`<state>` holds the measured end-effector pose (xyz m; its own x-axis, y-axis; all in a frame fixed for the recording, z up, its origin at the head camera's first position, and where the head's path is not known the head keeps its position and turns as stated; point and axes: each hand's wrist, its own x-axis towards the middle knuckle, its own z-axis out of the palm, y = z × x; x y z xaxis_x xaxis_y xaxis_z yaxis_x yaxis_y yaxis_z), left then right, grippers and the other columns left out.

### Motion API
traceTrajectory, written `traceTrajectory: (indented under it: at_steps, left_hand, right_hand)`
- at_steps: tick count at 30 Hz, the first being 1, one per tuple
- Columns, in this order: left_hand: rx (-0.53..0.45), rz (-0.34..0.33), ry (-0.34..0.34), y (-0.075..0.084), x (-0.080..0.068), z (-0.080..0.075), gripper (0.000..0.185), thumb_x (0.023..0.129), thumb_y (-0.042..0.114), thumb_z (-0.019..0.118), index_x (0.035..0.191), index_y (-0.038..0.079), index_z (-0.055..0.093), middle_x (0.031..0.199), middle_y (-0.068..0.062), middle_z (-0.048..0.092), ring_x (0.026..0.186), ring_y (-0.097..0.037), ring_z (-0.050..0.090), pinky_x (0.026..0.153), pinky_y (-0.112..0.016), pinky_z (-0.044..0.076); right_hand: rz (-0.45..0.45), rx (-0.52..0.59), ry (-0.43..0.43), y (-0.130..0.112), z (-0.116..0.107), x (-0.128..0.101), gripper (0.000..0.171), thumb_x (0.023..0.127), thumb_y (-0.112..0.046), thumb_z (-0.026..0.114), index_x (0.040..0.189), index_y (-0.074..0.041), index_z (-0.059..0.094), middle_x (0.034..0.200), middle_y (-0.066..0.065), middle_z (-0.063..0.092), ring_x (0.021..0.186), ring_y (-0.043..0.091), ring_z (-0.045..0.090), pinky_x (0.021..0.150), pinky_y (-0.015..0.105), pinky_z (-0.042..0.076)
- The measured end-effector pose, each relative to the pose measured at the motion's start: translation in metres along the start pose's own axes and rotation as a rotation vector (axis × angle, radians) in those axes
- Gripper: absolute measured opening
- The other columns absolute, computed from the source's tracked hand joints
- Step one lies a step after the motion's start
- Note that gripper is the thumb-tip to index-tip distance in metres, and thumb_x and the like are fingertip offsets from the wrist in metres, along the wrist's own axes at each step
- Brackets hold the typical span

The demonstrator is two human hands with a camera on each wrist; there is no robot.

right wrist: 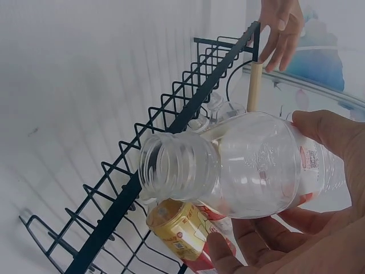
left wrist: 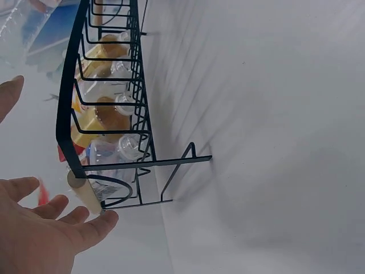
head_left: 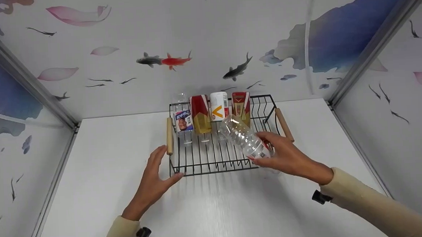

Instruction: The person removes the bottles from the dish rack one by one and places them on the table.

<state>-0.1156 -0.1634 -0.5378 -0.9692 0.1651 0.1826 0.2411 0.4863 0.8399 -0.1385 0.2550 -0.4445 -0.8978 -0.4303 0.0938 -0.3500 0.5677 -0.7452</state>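
Note:
My right hand (head_left: 285,154) grips a clear plastic bottle (head_left: 238,131) around its red-and-white label, tilted over the front right of a black wire rack (head_left: 213,168). In the right wrist view the bottle's uncapped neck (right wrist: 177,165) faces the camera. My left hand (head_left: 153,183) is spread at the rack's front left corner, its fingertips right at the wooden handle (head_left: 169,135). Along the rack's back stand a clear bottle with a blue label (head_left: 184,120), a red-and-yellow bottle (head_left: 200,113), a white package with an orange mark (head_left: 218,105) and a red-and-gold package (head_left: 241,104).
The rack stands on a white table (head_left: 125,144) near the back wall (head_left: 123,94), which is printed with fish and petals. A second wooden handle (head_left: 284,124) is on the rack's right side. Metal-edged side panels (head_left: 395,123) border the table.

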Motion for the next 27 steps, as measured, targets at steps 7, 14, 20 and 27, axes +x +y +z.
traceTrajectory:
  at_steps: [7,14,20,27]
  left_hand:
    - [0.013,0.036,-0.043,0.015,-0.001,-0.006,0.099,0.092,0.033,0.093,0.171,0.009,0.038,0.177,-0.017,0.031,0.163,-0.043,0.03,0.126,-0.075,0.03]
    - [0.026,0.054,-0.105,0.027,-0.001,-0.011,0.097,0.093,0.033,0.093,0.171,0.011,0.039,0.178,-0.017,0.03,0.164,-0.042,0.029,0.126,-0.074,0.031]
    - [0.085,0.069,-0.177,0.037,-0.002,-0.013,0.098,0.092,0.035,0.093,0.171,0.014,0.039,0.178,-0.014,0.031,0.164,-0.04,0.03,0.126,-0.071,0.034]
    - [0.115,0.12,-0.253,0.045,0.0,-0.019,0.098,0.092,0.031,0.093,0.171,0.012,0.039,0.177,-0.016,0.031,0.164,-0.04,0.03,0.125,-0.069,0.038]
  right_hand:
    - [0.003,-0.018,-0.013,-0.003,0.004,-0.002,0.072,0.09,-0.018,0.093,0.152,-0.002,0.059,0.139,0.011,0.067,0.114,0.026,0.063,0.089,0.04,0.061]
    - [-0.012,-0.057,-0.025,-0.005,0.008,-0.003,0.072,0.089,-0.023,0.096,0.149,-0.002,0.062,0.134,0.008,0.069,0.111,0.022,0.063,0.09,0.041,0.06]
    - [-0.005,-0.073,-0.057,-0.011,0.01,-0.004,0.073,0.088,-0.021,0.096,0.15,-0.004,0.062,0.135,0.005,0.068,0.111,0.022,0.062,0.09,0.04,0.059]
    - [-0.022,-0.085,-0.077,-0.013,0.015,-0.005,0.073,0.088,-0.021,0.095,0.151,-0.003,0.061,0.134,0.007,0.068,0.11,0.022,0.062,0.087,0.039,0.059]
